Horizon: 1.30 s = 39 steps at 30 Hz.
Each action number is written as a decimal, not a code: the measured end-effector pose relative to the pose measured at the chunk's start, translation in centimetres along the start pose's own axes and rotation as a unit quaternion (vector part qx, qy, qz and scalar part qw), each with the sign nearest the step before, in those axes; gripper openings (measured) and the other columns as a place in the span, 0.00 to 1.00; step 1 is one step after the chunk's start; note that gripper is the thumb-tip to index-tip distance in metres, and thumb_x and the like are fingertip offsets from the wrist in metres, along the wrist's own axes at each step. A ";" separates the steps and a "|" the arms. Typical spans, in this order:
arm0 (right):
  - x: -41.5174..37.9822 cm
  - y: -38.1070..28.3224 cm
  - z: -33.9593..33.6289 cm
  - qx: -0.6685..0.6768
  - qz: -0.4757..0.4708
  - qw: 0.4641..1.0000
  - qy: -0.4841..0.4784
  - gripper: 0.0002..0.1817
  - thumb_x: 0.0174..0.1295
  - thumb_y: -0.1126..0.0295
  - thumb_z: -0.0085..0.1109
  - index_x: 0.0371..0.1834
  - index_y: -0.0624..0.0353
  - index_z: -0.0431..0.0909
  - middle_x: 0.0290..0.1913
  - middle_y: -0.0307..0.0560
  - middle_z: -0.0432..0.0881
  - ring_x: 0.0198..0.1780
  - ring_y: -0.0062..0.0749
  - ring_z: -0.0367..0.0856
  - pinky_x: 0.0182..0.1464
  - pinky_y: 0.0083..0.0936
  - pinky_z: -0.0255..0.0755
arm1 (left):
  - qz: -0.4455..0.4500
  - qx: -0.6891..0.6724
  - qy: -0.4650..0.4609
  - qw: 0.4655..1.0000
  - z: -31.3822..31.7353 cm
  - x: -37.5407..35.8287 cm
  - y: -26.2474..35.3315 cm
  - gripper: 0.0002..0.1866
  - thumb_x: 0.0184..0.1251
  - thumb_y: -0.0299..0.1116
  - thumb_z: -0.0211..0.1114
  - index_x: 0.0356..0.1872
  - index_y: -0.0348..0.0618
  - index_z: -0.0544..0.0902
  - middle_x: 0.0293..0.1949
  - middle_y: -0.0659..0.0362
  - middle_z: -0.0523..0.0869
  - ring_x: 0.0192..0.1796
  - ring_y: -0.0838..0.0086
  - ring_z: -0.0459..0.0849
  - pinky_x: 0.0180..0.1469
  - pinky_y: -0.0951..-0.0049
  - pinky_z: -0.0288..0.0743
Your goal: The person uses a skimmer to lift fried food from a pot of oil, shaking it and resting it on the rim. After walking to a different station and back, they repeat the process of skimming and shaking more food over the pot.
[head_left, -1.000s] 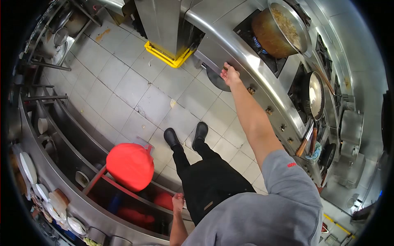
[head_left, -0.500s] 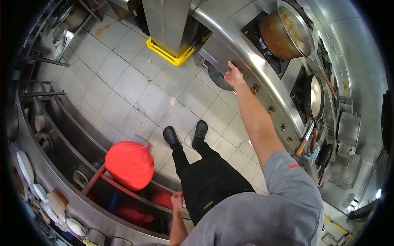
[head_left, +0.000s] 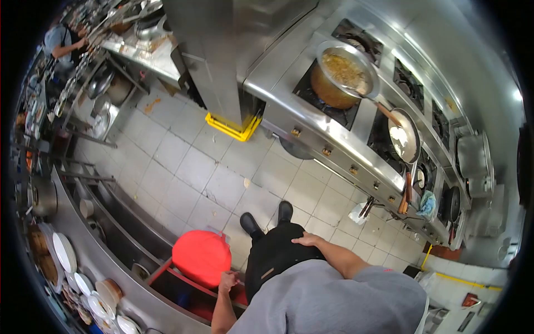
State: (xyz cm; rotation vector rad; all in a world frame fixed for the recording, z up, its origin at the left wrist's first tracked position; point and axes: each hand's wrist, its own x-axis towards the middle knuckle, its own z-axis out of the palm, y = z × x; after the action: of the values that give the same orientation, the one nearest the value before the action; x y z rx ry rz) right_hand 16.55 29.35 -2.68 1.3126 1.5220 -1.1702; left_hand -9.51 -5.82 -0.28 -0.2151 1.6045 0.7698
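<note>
My right hand (head_left: 307,239) rests at the front of my black apron (head_left: 281,253), fingers stretched out and nothing visible in them. Low at my left side, my left hand (head_left: 226,281) has its fingers curled; whether they hold anything is hidden. Just beyond it is a round red lid (head_left: 202,258) on the red-edged bin in the counter's lower part. On the stove to my right, a large pot (head_left: 334,83) holds bubbling yellowish liquid, with a wooden-handled utensil (head_left: 384,110) across its rim. A pan (head_left: 410,146) with white contents stands beside it.
A steel counter (head_left: 119,267) curves along my left, with stacked white plates (head_left: 64,251). Ahead stands a steel pillar with a yellow base guard (head_left: 232,128). Another person (head_left: 62,44) is at the far left. Wooden-handled tools (head_left: 405,197) lie at the stove's front edge.
My right hand has come back from the stove's front to my apron. The view has shifted, showing more of the stove and the far person. My left hand stays low, fingers curled.
</note>
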 end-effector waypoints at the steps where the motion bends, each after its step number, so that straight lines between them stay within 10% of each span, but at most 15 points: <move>1: -3.6 -1.3 -1.3 0.050 0.018 0.998 -0.042 0.49 0.47 0.34 0.57 0.64 0.60 0.63 0.63 0.60 0.67 0.65 0.50 0.64 0.61 0.40 0.65 | 0.040 0.039 0.015 0.998 -1.2 1.0 0.6 0.07 0.52 0.29 0.62 0.24 0.34 0.82 0.17 0.58 0.79 0.19 0.75 0.76 0.18 0.76 0.67; 11: -8.9 5.6 -0.8 0.273 0.054 0.941 -0.192 0.57 0.39 0.27 0.58 0.64 0.63 0.62 0.61 0.61 0.68 0.58 0.51 0.72 0.50 0.41 0.74 | 0.181 0.514 0.126 0.829 -7.5 6.9 15.3 0.10 0.50 0.34 0.65 0.24 0.37 0.82 0.22 0.50 0.83 0.27 0.67 0.82 0.32 0.65 0.75; 18: -7.3 12.3 -1.4 0.338 0.012 0.925 -0.173 0.33 0.47 0.37 0.63 0.34 0.61 0.78 0.30 0.42 0.80 0.28 0.25 0.80 0.30 0.24 0.78 | 0.317 0.414 0.098 0.847 -0.7 2.4 22.2 0.21 0.51 0.45 0.65 0.36 0.34 0.83 0.32 0.45 0.85 0.38 0.58 0.84 0.42 0.64 0.76; 26: -6.5 16.8 -2.7 0.138 0.001 0.989 -0.060 0.20 0.52 0.54 0.64 0.27 0.64 0.79 0.25 0.43 0.81 0.24 0.27 0.79 0.24 0.23 0.76 | -0.014 0.439 -0.062 0.896 14.3 -4.4 10.1 0.48 0.43 0.73 0.59 0.52 0.35 0.77 0.50 0.46 0.79 0.51 0.58 0.79 0.44 0.57 0.77; 32: -4.6 21.2 -3.0 0.088 -0.047 0.995 -0.027 0.16 0.53 0.62 0.63 0.26 0.69 0.81 0.22 0.47 0.82 0.19 0.30 0.79 0.22 0.23 0.77 | 0.164 0.593 0.014 0.788 16.8 -1.7 0.3 0.17 0.43 0.41 0.61 0.24 0.35 0.85 0.29 0.43 0.84 0.35 0.53 0.84 0.40 0.61 0.76; 39: -1.7 26.5 -2.9 -0.009 -0.050 0.999 0.012 0.13 0.54 0.65 0.59 0.26 0.68 0.80 0.22 0.48 0.81 0.21 0.30 0.80 0.23 0.26 0.78 | 0.146 0.443 0.062 0.882 18.2 -7.0 -7.3 0.16 0.49 0.41 0.60 0.26 0.35 0.84 0.26 0.47 0.84 0.32 0.59 0.84 0.39 0.64 0.75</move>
State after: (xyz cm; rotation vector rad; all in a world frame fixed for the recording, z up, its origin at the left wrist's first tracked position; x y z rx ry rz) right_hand 43.04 32.70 -4.11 1.2556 1.6281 -1.2033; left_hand 10.63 -2.69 3.82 0.6666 1.9774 0.1737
